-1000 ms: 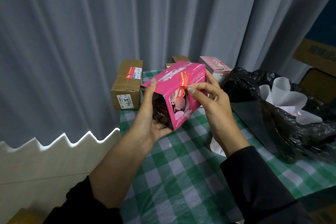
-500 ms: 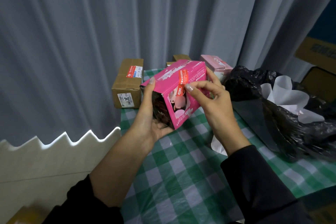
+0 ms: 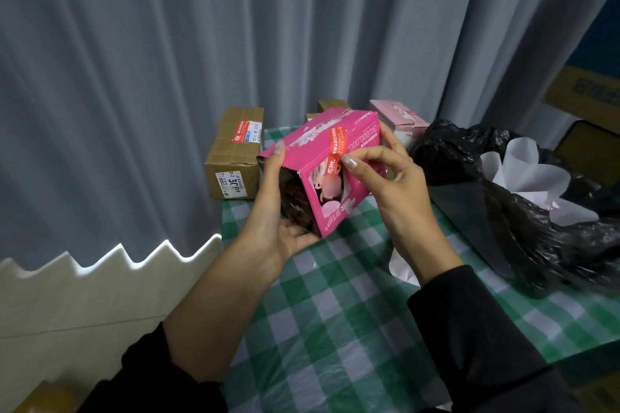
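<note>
I hold a bright pink carton tilted above the checked table. My left hand cups its near end from below, thumb up along the left edge. A red seal strip runs over the carton's top edge and down its side. My right hand wraps the far right side, and its thumb and forefinger pinch at the lower end of that strip. The carton's dark near end faces me.
A taped brown parcel lies at the table's back left corner, a pale pink box and a small brown box behind the carton. A black plastic bag with white paper fills the right. Green checked cloth covers the table; grey curtain behind.
My right thumb has slid down the red strip toward its lower end, and the fingers have curled closer. The carton has stayed in place in my left hand.
</note>
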